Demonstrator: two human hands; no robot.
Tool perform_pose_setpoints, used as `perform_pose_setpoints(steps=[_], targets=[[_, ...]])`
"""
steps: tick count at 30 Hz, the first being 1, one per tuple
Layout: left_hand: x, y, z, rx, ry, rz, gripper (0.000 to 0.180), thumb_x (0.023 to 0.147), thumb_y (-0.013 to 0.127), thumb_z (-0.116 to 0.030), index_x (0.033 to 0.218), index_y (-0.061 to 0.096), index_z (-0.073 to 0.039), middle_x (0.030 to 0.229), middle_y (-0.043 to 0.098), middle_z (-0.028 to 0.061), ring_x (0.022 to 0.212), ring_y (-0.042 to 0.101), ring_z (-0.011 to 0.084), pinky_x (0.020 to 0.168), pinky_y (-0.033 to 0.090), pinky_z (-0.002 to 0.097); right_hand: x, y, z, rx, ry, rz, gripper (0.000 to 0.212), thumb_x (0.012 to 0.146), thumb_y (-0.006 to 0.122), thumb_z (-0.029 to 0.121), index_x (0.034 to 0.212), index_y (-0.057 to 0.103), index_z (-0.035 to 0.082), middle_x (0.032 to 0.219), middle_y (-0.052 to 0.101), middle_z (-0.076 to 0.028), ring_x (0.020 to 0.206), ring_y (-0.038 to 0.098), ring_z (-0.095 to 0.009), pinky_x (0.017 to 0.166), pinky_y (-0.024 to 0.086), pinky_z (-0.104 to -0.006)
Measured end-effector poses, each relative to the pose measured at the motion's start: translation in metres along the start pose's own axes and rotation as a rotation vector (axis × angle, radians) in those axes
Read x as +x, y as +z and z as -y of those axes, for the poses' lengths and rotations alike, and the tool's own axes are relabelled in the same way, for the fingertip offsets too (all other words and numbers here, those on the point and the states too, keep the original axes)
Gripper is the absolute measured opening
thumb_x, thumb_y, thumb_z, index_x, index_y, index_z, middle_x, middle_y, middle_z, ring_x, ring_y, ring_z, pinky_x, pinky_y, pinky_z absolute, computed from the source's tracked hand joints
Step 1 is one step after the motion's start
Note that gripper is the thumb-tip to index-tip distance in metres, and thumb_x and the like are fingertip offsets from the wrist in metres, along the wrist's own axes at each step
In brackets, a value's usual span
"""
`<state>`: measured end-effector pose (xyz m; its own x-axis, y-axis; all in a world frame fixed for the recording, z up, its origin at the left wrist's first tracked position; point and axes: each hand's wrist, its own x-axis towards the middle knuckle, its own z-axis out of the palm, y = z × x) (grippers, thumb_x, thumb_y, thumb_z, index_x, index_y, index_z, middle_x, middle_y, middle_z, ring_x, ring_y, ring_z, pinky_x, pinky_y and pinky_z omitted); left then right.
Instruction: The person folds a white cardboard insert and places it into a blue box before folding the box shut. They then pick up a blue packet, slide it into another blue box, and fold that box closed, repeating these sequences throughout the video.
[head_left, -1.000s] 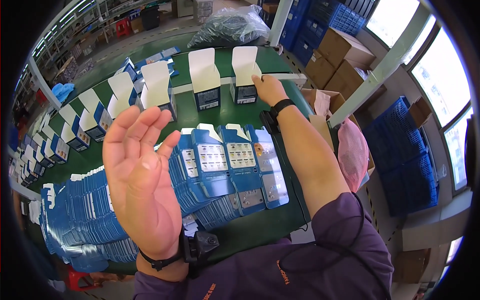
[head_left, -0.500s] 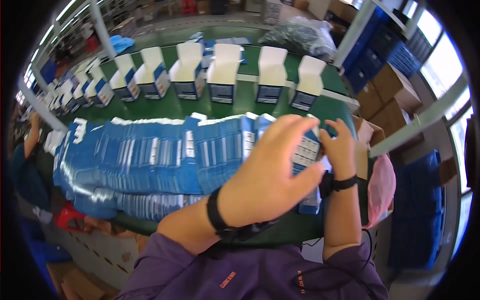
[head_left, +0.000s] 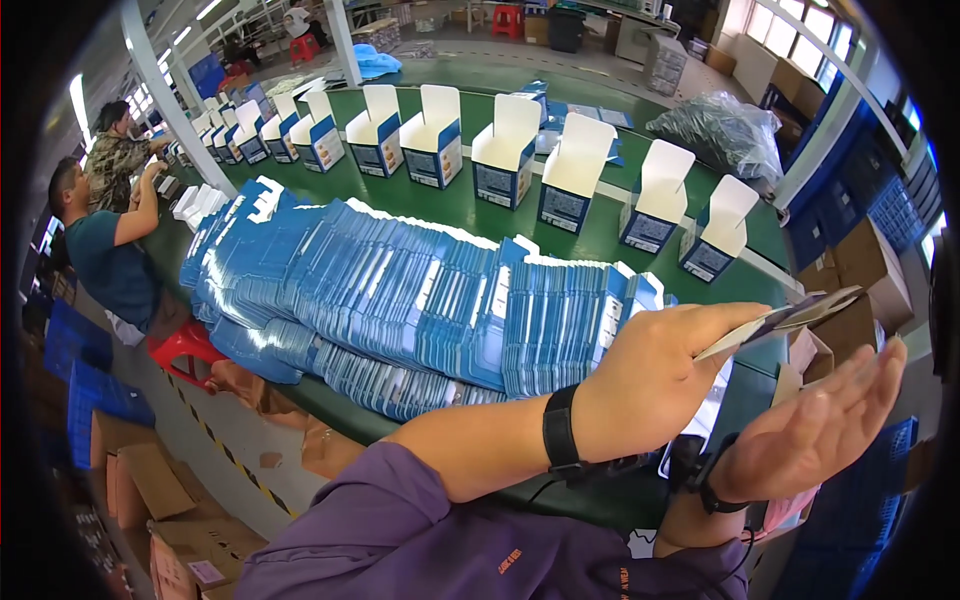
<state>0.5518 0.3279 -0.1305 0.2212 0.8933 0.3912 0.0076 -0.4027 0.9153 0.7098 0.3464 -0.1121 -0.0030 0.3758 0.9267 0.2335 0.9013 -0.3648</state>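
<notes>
My left hand (head_left: pixel 655 375) is closed on the near edge of a folded flat carton (head_left: pixel 800 318), which points off to the right. Just below and beside that carton my right hand (head_left: pixel 815 425) is open, fingers stretched out and palm turned up, apart from it. Under and left of my left arm lie long overlapping rows of blue flat cartons (head_left: pixel 400 290), packed on edge along the green table (head_left: pixel 450 212). Beyond them stands a line of erected blue-and-white boxes (head_left: pixel 648 232) with their lids up.
Two co-workers sit at the far left, the nearer in a teal shirt (head_left: pixel 105 255). A red stool (head_left: pixel 185 350) and opened brown cartons (head_left: pixel 200 545) are on the floor there. Grey plastic wrapping (head_left: pixel 720 135) lies at the back right, with blue crates (head_left: pixel 895 215) beyond the table end.
My view has swung right. My left hand has moved right and now grips a flat carton; my right hand has come away from the end of the carton row and opened out.
</notes>
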Motion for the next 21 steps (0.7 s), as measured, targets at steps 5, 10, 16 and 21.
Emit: perform_pose_setpoints(steps=[5, 10, 16, 21], targets=[[0.002, 0.002, 0.006, 0.419, 0.636, -0.264, 0.076, 0.089, 0.073, -0.028, 0.148, 0.038, 0.005, 0.143, 0.047, 0.0275, 0.133, 0.044, 0.0456, 0.116, 0.03, 0.0449, -0.003, 0.018, 0.006, 0.441, 0.422, -0.195, 0.073, 0.097, 0.058, 0.041, 0.149, 0.032, -0.002, 0.154, 0.037, -0.026, 0.143, 0.038, -0.034, 0.121, 0.024, -0.0478], [-0.005, 0.021, 0.008, -0.32, 0.427, -0.371, 0.069, 0.087, 0.069, -0.027, 0.144, 0.042, 0.0, 0.142, 0.045, 0.0257, 0.135, 0.04, 0.0475, 0.117, 0.028, 0.0497, -0.02, 0.023, -0.001, 0.617, 0.412, 0.012, 0.073, 0.096, 0.055, 0.038, 0.151, 0.031, -0.002, 0.153, 0.038, -0.028, 0.14, 0.042, -0.033, 0.12, 0.028, -0.0463], [-0.008, 0.021, 0.013, -0.052, 0.567, -0.357, 0.073, 0.089, 0.063, -0.023, 0.151, 0.032, 0.001, 0.146, 0.04, 0.0229, 0.138, 0.038, 0.0335, 0.117, 0.026, 0.0439, -0.02, 0.025, -0.004, 0.573, 0.494, -0.092, 0.068, 0.095, 0.054, 0.034, 0.15, 0.034, 0.0, 0.149, 0.043, -0.028, 0.136, 0.045, -0.033, 0.115, 0.034, -0.0469], [-0.01, 0.022, 0.015, -0.225, 0.426, -0.441, 0.06, 0.09, 0.057, -0.016, 0.145, 0.043, 0.001, 0.142, 0.043, 0.0219, 0.136, 0.039, 0.0303, 0.116, 0.027, 0.0432, -0.006, 0.026, 0.015, 0.682, 0.58, -0.111, 0.048, 0.095, 0.054, 0.026, 0.138, 0.047, 0.005, 0.139, 0.051, -0.026, 0.135, 0.046, -0.035, 0.113, 0.035, -0.0497]])
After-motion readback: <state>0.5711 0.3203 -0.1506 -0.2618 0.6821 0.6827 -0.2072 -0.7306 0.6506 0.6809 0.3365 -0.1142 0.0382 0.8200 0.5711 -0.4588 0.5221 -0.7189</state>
